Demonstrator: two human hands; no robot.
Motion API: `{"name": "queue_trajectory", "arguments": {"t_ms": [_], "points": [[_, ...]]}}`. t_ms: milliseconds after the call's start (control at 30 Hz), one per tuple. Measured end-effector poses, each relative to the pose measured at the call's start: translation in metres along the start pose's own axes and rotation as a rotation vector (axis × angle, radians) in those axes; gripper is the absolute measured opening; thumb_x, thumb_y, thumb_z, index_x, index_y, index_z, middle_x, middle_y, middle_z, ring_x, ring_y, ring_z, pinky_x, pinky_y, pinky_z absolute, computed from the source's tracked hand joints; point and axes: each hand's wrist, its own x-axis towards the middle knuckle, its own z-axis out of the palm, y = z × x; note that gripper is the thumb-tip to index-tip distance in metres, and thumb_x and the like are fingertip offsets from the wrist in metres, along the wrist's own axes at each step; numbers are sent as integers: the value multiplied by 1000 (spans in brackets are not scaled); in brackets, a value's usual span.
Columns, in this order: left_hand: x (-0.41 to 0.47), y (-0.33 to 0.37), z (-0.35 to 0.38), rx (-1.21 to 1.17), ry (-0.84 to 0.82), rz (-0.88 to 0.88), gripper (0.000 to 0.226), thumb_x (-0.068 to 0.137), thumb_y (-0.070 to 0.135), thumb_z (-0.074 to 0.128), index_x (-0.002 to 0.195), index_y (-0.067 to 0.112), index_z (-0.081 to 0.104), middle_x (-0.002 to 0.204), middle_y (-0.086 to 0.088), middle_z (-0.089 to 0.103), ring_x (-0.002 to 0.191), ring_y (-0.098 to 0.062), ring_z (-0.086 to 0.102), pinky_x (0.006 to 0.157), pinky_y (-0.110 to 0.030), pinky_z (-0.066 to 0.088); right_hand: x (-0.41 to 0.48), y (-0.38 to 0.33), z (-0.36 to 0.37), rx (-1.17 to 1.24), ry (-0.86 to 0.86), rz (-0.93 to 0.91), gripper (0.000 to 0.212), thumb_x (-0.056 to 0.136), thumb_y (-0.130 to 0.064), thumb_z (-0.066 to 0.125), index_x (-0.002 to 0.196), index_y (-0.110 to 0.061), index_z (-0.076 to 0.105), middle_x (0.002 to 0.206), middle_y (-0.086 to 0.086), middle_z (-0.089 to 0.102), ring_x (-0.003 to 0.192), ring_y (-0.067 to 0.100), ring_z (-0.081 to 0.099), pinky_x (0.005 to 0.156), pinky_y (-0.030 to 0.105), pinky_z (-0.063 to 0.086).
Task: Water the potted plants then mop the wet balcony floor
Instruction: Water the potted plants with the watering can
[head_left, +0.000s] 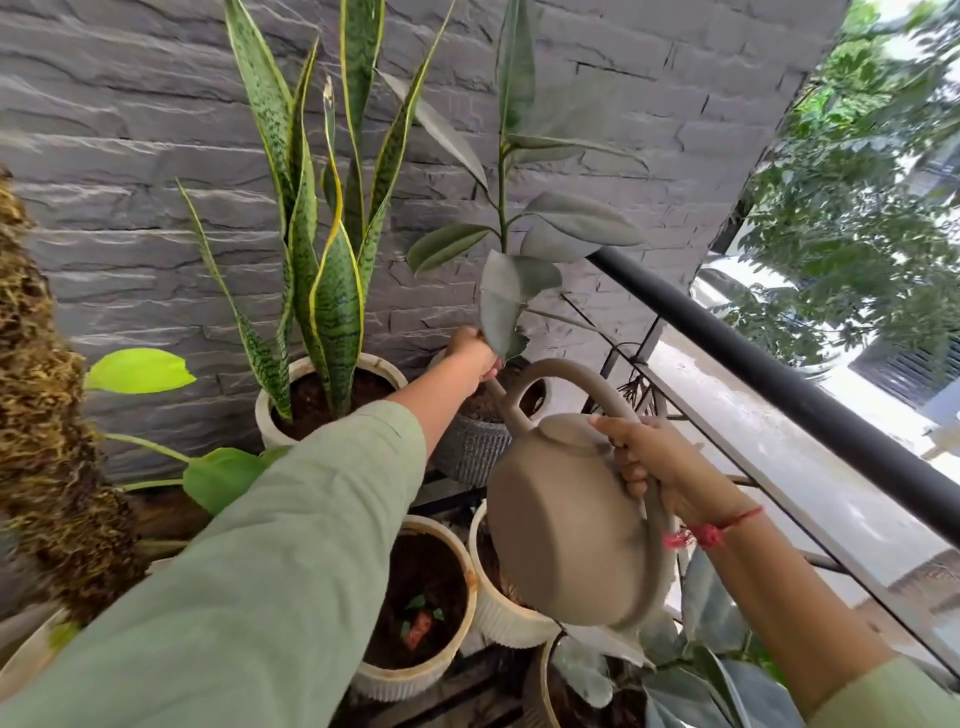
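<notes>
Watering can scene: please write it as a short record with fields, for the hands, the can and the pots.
right hand: grips the handle of the watering can
left hand: reaches to the spout near the dark textured pot
can: tilted toward that pot
snake plant: in a white pot, left of the dark pot
railing: black, at right

A beige watering can (566, 525) with a rounded body and a tall looping handle hangs tilted forward in the air, its thin spout reaching toward the dark textured pot (475, 447) of a rubber plant (524, 249) with broad dull-green leaves. Just left of it a snake plant (332, 244), upright with yellow-edged mottled blades, stands in a white pot (270, 415) of dark soil. Below sit two ribbed white pots (415, 670), one apparently bare but for a small sprout; whether water is flowing cannot be told
</notes>
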Motion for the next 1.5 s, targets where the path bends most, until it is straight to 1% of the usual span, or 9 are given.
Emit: {"name": "queue_trajectory", "arguments": {"t_ms": [100, 267, 400, 633, 733, 833, 1300, 1367, 1500], "points": [[-8, -6, -14, 150, 4, 106, 15, 94, 14, 51, 104, 6, 60, 70, -7, 60, 39, -9, 47, 32, -11, 29, -6, 1, -4, -5, -1, -6, 41, 90, -26, 62, 60, -16, 36, 36, -6, 29, 26, 6, 23, 32, 10, 22], [-3, -19, -28, 228, 48, 75, 28, 97, 4, 45, 70, 11, 52, 56, -1, 56, 24, -1, 42, 31, -8, 28, -16, 5, -22, -43, 43, -16, 39, 90, -25, 61, 61, -16, 37, 36, -7, 29, 26, 7, 23, 31, 12, 21], [-1, -20, -26, 236, 45, 41, 34, 97, 4, 43, 65, 7, 53, 38, 2, 55, 18, -1, 38, 31, -6, 27, -22, 15, -41, -56, 106, 10, 41, 90, -24, 61, 58, -16, 37, 36, -6, 28, 27, 9, 22, 32, 13, 21], [3, -28, -18, 318, 38, 50, 27, 96, 5, 44, 73, 12, 56, 57, 0, 61, 20, 1, 40, 32, -8, 29, -13, 22, -55, -31, 145, 28, 42, 91, -25, 60, 57, -16, 37, 36, -5, 27, 28, 9, 22, 33, 14, 20], [3, -29, -16, 346, 22, 43, 19, 96, 5, 42, 93, 10, 60, 64, 1, 61, 25, 1, 45, 33, -10, 31, -2, 14, -56, -27, 136, 21, 43, 92, -26, 59, 57, -17, 35, 36, -6, 26, 29, 9, 20, 34, 15, 19], [5, -28, -15, 342, 7, 30, 24, 97, 7, 40, 110, 8, 59, 66, 2, 61, 40, -3, 50, 35, -11, 32, 10, 5, -55, -18, 106, 24, 43, 92, -28, 58, 57, -19, 34, 37, -7, 26, 30, 9, 20, 35, 16, 18], [3, -27, -8, 211, -50, 29, 42, 96, 4, 43, 137, 10, 44, 84, 0, 70, 48, -1, 53, 41, -13, 37, 14, 19, -61, -24, 46, 80, 44, 92, -25, 57, 56, -18, 33, 35, -7, 27, 26, 7, 21, 31, 12, 18], [-4, -23, -6, 185, -64, 35, 39, 97, 6, 41, 135, 12, 45, 79, 3, 67, 42, 0, 53, 43, -14, 38, 5, 24, -61, -35, 37, 77, 44, 92, -22, 57, 57, -18, 32, 35, -7, 26, 26, 7, 20, 32, 11, 18], [-23, -23, -2, 151, -124, 93, 17, 97, 9, 45, 109, 18, 53, 89, 4, 60, 65, -9, 57, 57, -21, 40, -15, 31, -63, -72, 47, 69, 45, 91, -22, 59, 55, -17, 32, 37, -5, 26, 28, 9, 21, 33, 12, 18]]}}
